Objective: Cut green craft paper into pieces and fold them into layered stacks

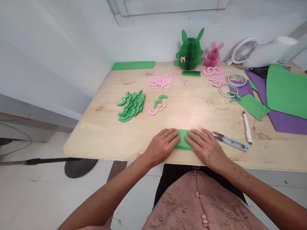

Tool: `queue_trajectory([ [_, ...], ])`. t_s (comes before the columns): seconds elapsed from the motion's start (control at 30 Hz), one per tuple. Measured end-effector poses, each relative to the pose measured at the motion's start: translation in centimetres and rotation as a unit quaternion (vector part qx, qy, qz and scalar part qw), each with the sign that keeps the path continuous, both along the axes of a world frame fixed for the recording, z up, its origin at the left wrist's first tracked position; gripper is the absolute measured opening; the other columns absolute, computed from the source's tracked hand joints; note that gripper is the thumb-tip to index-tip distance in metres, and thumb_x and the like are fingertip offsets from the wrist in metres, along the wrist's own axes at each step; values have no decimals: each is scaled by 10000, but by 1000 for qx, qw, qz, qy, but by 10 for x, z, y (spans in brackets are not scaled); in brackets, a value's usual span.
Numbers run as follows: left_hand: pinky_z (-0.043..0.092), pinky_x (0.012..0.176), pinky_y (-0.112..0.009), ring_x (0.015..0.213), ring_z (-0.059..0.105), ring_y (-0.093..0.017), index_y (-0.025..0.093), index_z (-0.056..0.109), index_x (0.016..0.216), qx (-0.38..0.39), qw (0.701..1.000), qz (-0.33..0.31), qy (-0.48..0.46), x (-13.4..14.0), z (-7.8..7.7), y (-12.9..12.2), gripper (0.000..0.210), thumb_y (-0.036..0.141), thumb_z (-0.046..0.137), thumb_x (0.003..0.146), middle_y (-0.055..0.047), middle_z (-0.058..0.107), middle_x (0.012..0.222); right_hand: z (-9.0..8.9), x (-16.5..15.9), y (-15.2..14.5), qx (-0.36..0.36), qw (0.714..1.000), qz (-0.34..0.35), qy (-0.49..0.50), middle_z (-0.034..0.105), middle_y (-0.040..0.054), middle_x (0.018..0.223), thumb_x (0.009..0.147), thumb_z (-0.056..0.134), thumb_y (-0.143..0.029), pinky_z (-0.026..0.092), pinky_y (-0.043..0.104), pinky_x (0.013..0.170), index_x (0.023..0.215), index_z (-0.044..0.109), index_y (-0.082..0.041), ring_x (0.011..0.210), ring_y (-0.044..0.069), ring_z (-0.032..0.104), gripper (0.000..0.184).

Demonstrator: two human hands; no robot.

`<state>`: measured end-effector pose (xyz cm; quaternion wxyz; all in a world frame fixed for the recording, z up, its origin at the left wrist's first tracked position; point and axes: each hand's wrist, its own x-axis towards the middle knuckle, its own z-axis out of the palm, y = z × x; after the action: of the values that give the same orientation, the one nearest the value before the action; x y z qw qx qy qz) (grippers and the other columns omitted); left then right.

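A folded piece of green paper lies flat near the table's front edge. My left hand rests on its left end with the fingers stretched out. On the right end lies my right hand, its fingers also extended and flat; neither hand grips anything. Thread snips with a light blue handle lie just right of my right hand. Beyond my hands are a green curved cutout and a pink curved cutout. Farther left sits a heap of green curved cutouts.
Pink cutouts lie behind. A green honeycomb paper figure, a smaller pink one and a white fan stand by the wall. Tape rolls, a white marker, green sheets and purple sheets occupy the right.
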<state>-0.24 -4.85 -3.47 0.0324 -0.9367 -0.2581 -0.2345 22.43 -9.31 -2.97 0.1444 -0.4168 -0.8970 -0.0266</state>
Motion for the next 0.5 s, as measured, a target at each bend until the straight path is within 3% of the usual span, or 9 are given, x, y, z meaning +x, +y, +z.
queue_trajectory([
  [0.13,522,851,-342,953,634,-189,148,618,988,-33,999,17,-37,6,3,4,227,93,436,866,-68,691,987,11,0,0,-15,998,-17,51,599,107,1259,903,467,-164,380,480,1002,1238,569,-168,1197,240,503,350],
  [0.3,525,839,-327,946,630,-180,164,626,965,-129,989,23,-67,7,12,8,220,117,437,864,-58,693,957,19,-7,-16,55,987,22,147,630,121,1212,850,485,-76,422,467,980,1227,566,-147,1174,236,531,392],
  [0.4,521,836,-321,965,624,-181,168,629,973,-188,979,32,-69,5,16,10,219,112,459,846,-62,687,980,18,-17,-29,35,989,71,124,632,121,1209,850,476,-57,448,448,969,1168,598,-119,1179,239,526,346],
  [0.5,520,805,-307,941,630,-175,175,634,967,-231,970,42,-61,5,20,13,219,121,457,851,-56,686,965,17,-28,-40,56,991,42,113,621,119,1229,844,485,-51,418,489,996,1139,614,-106,1229,274,477,327],
])
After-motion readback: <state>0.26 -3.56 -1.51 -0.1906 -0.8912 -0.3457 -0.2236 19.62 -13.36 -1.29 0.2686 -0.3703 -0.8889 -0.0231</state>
